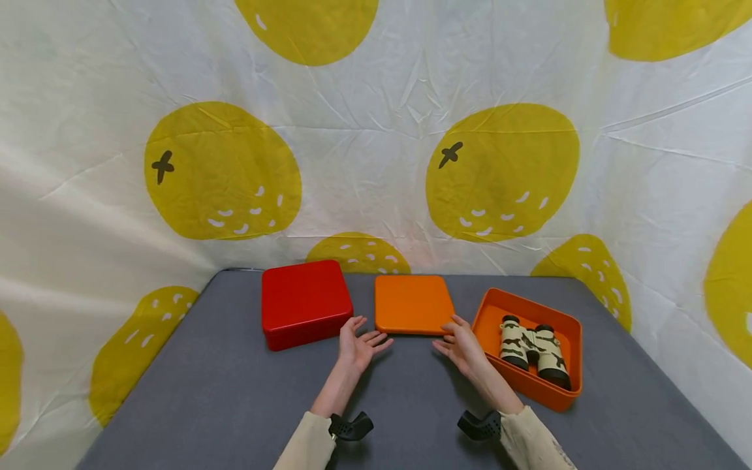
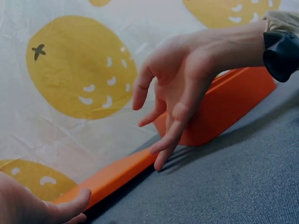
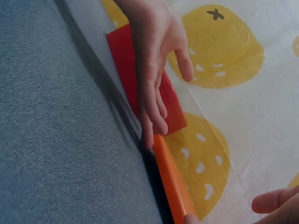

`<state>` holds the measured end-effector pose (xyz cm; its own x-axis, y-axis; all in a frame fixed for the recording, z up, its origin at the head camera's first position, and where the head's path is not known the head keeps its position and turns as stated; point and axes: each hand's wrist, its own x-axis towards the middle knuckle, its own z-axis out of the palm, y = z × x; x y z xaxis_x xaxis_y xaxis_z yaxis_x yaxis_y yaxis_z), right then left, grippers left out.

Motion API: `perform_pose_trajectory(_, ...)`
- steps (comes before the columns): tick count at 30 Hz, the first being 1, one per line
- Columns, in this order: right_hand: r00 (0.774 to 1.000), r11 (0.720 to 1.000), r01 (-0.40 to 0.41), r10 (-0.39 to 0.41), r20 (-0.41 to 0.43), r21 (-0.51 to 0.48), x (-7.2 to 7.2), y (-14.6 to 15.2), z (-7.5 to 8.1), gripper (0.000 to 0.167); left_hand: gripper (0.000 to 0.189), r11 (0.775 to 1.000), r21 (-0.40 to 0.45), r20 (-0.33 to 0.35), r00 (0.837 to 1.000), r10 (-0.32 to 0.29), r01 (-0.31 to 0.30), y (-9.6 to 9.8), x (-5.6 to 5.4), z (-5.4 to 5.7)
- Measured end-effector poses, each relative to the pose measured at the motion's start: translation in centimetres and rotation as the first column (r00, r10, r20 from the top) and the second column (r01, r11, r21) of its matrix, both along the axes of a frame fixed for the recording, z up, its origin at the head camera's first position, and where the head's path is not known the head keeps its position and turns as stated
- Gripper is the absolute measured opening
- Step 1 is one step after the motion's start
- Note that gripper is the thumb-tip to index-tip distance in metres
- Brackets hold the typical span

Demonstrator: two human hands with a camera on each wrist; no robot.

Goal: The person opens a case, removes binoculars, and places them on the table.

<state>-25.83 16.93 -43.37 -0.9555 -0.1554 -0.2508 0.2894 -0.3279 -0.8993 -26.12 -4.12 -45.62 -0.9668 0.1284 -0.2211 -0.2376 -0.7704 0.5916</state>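
Observation:
A flat orange lid [image 1: 414, 304] lies on the table between both hands. My left hand [image 1: 356, 346] has its palm turned up and fingers extended, near the lid's front left corner and the red box [image 1: 305, 301]. On the other side, my right hand [image 1: 464, 347] spreads relaxed fingers by the lid's front right corner, holding nothing. Right of it stands an open orange box [image 1: 572, 356], in which camouflage-patterned binoculars [image 1: 551, 352] lie. In the left wrist view the right hand [image 2: 175, 88] overlaps the orange box [image 2: 233, 107].
The grey tabletop [image 1: 405, 405] carries all of these. Behind it hangs a white curtain [image 1: 364, 170] printed with yellow fruit shapes. Dark wrist cameras sit at both cuffs, the left camera [image 1: 351, 427] and the right camera [image 1: 478, 425].

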Motion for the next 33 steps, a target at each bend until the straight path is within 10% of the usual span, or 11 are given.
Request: perform_pose_trajectory(33, 0.984, 0.946, -0.133, 0.161, -0.072, 0.296, 4.5, 2.8, 1.1, 0.059, 0.055, 0.971, -0.225, 0.006, 0.997, -0.078, 0.077, -0.2, 1.8, 1.9)
